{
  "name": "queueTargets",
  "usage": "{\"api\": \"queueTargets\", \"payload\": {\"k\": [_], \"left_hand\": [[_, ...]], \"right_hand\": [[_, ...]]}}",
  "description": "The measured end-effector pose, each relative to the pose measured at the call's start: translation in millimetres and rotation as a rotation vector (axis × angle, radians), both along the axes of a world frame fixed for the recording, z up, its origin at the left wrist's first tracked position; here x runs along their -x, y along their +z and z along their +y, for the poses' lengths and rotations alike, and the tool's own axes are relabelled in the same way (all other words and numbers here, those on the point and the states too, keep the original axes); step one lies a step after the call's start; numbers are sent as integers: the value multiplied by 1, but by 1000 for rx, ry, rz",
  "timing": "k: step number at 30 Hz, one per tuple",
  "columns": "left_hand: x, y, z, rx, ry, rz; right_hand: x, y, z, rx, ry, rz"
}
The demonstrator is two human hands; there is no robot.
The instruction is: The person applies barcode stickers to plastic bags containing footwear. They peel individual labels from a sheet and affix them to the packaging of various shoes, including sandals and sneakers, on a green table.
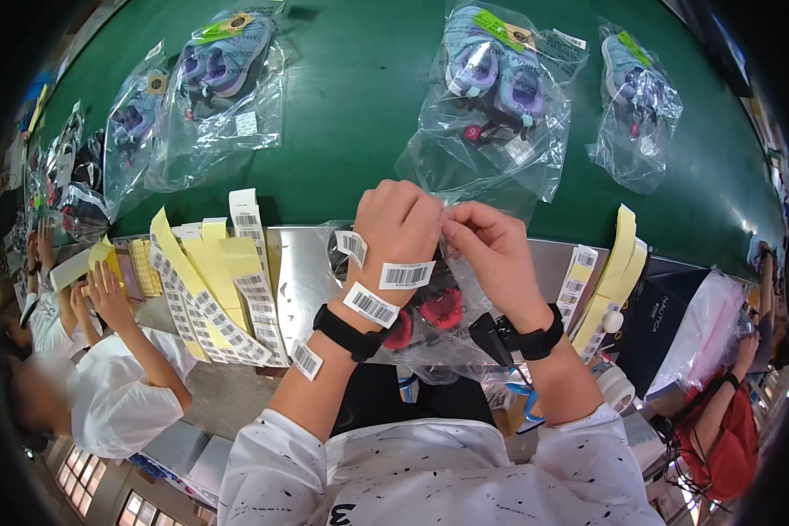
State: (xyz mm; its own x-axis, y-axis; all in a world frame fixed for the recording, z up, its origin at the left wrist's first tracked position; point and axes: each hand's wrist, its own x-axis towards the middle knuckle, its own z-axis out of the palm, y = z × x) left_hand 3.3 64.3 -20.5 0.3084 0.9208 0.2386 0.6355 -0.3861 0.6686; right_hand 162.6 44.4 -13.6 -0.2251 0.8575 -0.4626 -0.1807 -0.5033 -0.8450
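A clear plastic bag (419,366) lies in front of me at the table's near edge, holding dark shoes with red insides (442,309). My left hand (396,226) is closed at the upper part of this bag, its fingers bent inward. Close beside it, my right hand (493,248) pinches with thumb and forefinger, and the fingertips of both hands nearly meet. What exactly they grip there is mostly hidden, but bag film shows around them. Several white barcode stickers (406,275) cling to the back of my left hand, wrist and forearm. Black bands circle both wrists.
Bagged blue-purple shoes (491,74) lie on the green belt (351,105) ahead, with more at left and right. Barcode label strips (228,298) and yellow backing strips (618,272) flank me on the metal edge (302,263). People work at both sides; a dark box (662,320) stands right.
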Motion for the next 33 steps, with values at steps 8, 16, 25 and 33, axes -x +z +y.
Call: {"api": "queueTargets", "payload": {"k": [8, 16, 25, 33], "left_hand": [[2, 0, -4, 104, 58, -102], [24, 9, 6, 429, 493, -311], [11, 16, -7, 625, 450, -466], [14, 24, -20, 715, 463, -595]], "right_hand": [[0, -5, -15, 37, -74, 44], [-25, -9, -20, 78, -160, -37], [-30, -13, -15, 68, -130, -20], [-43, -18, -13, 87, -145, -83]]}}
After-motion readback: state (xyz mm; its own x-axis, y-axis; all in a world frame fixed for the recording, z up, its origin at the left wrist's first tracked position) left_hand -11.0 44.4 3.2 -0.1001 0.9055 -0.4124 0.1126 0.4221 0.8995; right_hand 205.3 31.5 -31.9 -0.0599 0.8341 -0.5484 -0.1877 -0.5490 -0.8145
